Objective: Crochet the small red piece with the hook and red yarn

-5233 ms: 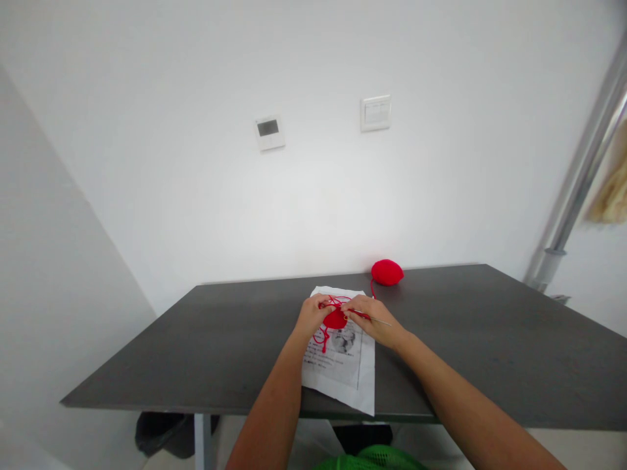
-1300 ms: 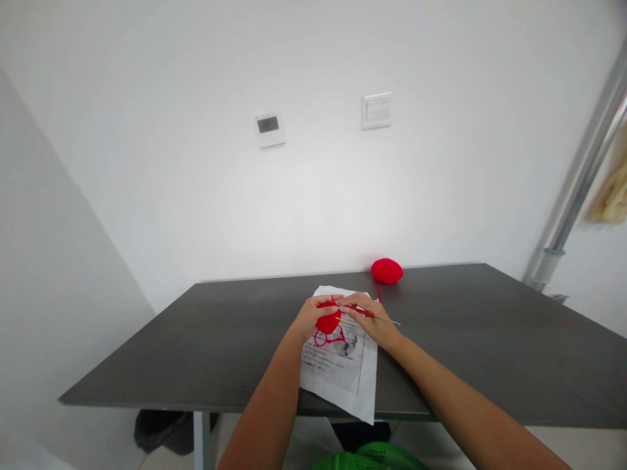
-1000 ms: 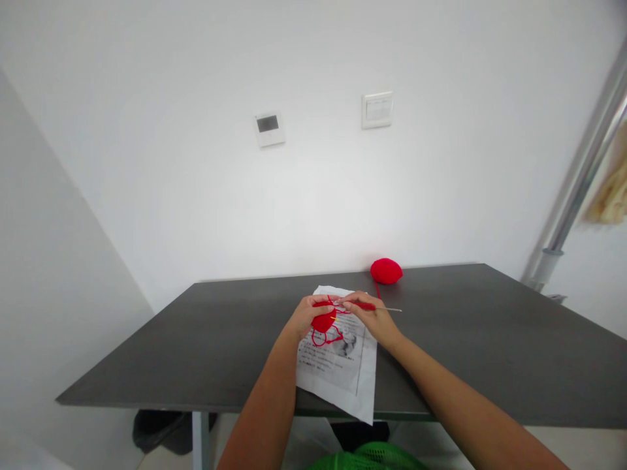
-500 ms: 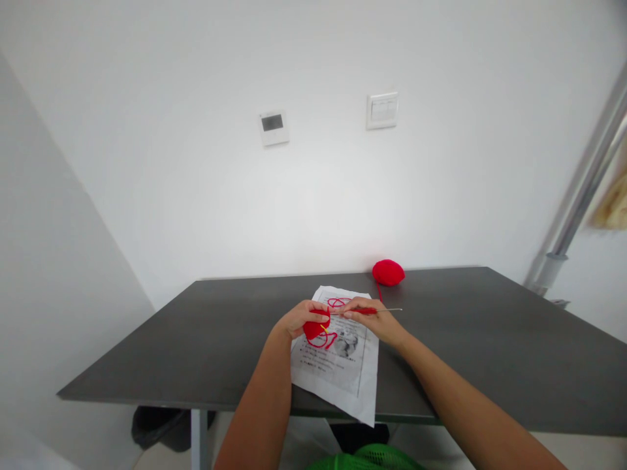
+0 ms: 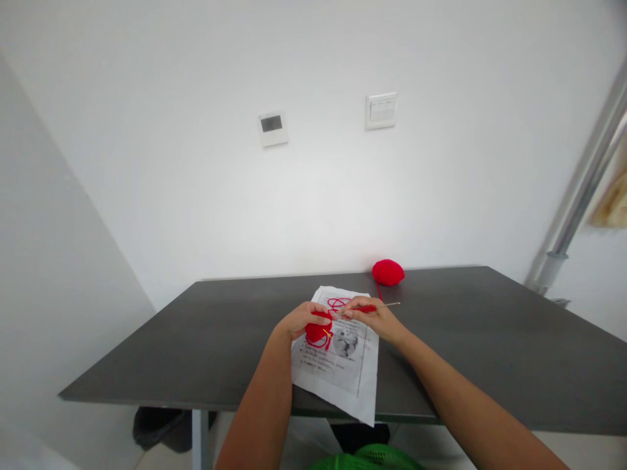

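Thumb and fingers of the left hand (image 5: 304, 318) pinch the red crocheted piece (image 5: 318, 329) above the printed sheet's (image 5: 337, 385) left side. The right hand's (image 5: 371, 316) fingertips close around the red-handled hook (image 5: 366, 309) above the sheet's upper right. Both forearms slant inward, flanking the sheet. The red yarn ball (image 5: 388, 273) sits beyond its far right corner.

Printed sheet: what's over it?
Red yarn loops, the left hand holding a red piece and the right hand holding a red-handled hook overlap the sheet; print behind them is hidden.
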Action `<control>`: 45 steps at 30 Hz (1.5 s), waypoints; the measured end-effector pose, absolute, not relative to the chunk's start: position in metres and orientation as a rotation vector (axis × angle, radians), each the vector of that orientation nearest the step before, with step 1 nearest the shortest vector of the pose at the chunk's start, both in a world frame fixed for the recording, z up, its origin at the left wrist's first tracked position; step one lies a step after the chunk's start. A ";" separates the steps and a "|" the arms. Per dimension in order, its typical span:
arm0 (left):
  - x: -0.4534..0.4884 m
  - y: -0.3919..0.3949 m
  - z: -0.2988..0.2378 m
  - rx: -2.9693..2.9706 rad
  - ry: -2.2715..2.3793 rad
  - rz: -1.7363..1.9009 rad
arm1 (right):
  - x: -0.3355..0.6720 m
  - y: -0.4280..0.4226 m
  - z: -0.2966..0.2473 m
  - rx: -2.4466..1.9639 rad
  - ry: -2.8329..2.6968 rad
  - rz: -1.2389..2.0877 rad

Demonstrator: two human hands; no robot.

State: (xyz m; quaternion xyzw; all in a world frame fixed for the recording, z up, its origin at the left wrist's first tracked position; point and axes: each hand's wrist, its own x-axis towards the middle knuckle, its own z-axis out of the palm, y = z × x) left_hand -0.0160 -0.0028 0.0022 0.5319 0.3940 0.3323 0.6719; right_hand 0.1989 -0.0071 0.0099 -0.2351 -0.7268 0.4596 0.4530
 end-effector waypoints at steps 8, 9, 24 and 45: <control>-0.016 -0.007 0.007 1.174 0.914 0.696 | 0.206 -0.007 0.015 -0.547 -2.002 1.008; -0.016 -0.007 0.007 1.172 0.911 0.690 | 0.205 -0.007 0.015 -0.542 -2.001 1.011; -0.020 -0.002 0.000 1.138 0.856 0.644 | 0.205 -0.007 0.016 -0.524 -1.979 1.140; -0.002 -0.006 0.006 1.274 0.891 0.820 | 0.195 -0.007 0.009 -0.553 -1.331 1.571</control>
